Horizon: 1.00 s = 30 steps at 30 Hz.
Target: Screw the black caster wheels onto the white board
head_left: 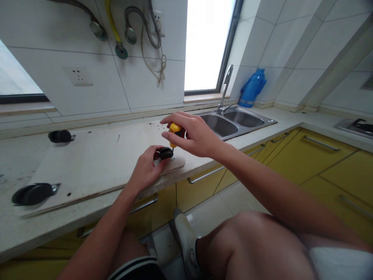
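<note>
My right hand (190,134) is closed round the yellow and black handle of a screwdriver (175,127), held upright with its tip down beside a black caster wheel (166,153). That caster is pinched in the fingers of my left hand (148,163), at the right end of a pale board (96,161). The board lies flat on the counter. At its left end sit two more black casters, one near the back corner (60,136) and one near the front corner (33,193). The screw under the screwdriver tip is too small to make out.
Behind the board's right end is a steel double sink (244,118) with a tap (224,89). A blue thermos flask (253,88) stands in the corner. Hoses (116,42) hang on the tiled wall. Yellow cabinets (201,182) run under the counter's front edge (96,212).
</note>
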{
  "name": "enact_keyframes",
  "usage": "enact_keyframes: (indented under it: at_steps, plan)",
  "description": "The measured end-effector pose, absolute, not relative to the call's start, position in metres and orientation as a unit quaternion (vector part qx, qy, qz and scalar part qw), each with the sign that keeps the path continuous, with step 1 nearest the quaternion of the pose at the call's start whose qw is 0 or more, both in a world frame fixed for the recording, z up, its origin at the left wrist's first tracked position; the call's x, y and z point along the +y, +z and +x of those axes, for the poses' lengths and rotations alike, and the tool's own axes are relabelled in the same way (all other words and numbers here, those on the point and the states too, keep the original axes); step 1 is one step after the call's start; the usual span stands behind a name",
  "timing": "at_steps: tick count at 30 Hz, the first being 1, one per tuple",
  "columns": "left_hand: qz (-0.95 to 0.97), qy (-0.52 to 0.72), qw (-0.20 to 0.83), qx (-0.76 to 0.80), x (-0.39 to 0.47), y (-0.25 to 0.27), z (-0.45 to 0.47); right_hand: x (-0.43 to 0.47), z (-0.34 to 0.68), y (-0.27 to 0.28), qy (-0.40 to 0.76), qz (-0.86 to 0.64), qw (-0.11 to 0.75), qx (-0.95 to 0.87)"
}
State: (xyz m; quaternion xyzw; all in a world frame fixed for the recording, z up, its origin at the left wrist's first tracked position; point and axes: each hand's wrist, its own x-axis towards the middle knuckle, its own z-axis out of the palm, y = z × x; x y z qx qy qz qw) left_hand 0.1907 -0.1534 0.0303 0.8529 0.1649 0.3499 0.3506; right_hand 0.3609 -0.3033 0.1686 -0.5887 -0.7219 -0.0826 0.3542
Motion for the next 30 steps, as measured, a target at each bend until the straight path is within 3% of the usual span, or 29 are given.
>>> enact_keyframes:
  at_steps: [4, 9, 15, 24, 30]
  plan:
    - [0.857, 0.344, 0.347, 0.167, -0.154, 0.032, 0.189, -0.308, 0.364, 0.172, -0.026, -0.569, 0.370, -0.733]
    - [0.862, 0.347, 0.334, 0.161, -0.155, 0.033, 0.190, -0.306, 0.365, 0.169, -0.089, -0.581, 0.388, -0.710]
    - [0.856, 0.344, 0.345, 0.173, -0.156, 0.032, 0.190, -0.309, 0.362, 0.172, -0.043, -0.574, 0.356, -0.736]
    - [0.869, 0.340, 0.311, 0.180, -0.149, 0.029, 0.193, -0.305, 0.361, 0.163, -0.154, -0.635, 0.341, -0.675]
    - [0.884, 0.309, 0.303, 0.175, -0.141, 0.027, 0.193, -0.310, 0.364, 0.169, -0.130, -0.625, 0.344, -0.688]
